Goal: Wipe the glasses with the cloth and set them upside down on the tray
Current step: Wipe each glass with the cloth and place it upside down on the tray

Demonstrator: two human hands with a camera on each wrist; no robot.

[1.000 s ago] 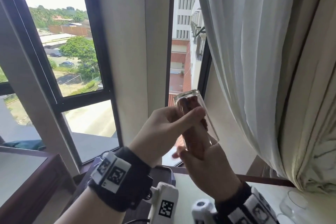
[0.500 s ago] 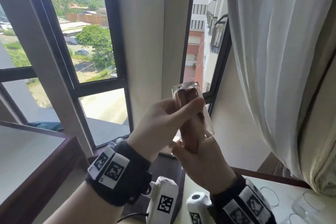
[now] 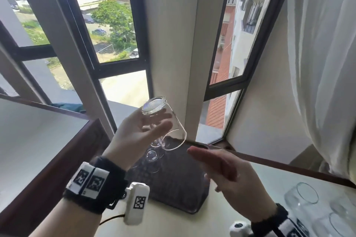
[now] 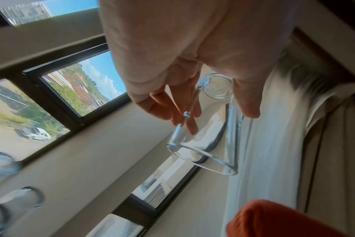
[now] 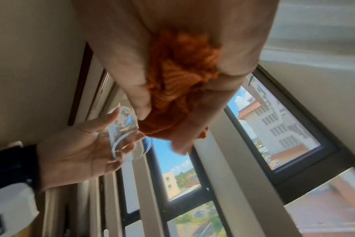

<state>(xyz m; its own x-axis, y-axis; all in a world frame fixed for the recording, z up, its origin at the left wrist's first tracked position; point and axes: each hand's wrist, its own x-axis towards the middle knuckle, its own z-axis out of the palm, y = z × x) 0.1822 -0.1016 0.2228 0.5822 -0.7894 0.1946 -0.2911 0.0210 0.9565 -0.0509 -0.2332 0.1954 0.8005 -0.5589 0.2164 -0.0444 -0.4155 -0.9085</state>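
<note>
My left hand (image 3: 163, 121) grips a clear glass (image 3: 176, 131) tipped over, its thick base up and its mouth facing down to the right, above the dark tray (image 3: 179, 184). The left wrist view shows my fingers (image 4: 184, 115) and thumb on either side of the glass (image 4: 209, 147). My right hand (image 3: 202, 158) hovers just below and right of the glass mouth, apart from it. In the right wrist view it holds a bunched orange cloth (image 5: 178, 89) between thumb and fingers. The head view hides the cloth behind the hand.
Upside-down glasses (image 3: 152, 155) stand on the tray's far left part. Upright clear glasses (image 3: 306, 198) stand on the pale table at the right. A dark wood ledge (image 3: 57, 159) rises at the left. Windows and a white curtain (image 3: 317, 63) stand behind.
My right hand with the cloth has come out of the glass and dropped away. My left hand has tipped the glass base-up. The head view has swung down toward the tray.
</note>
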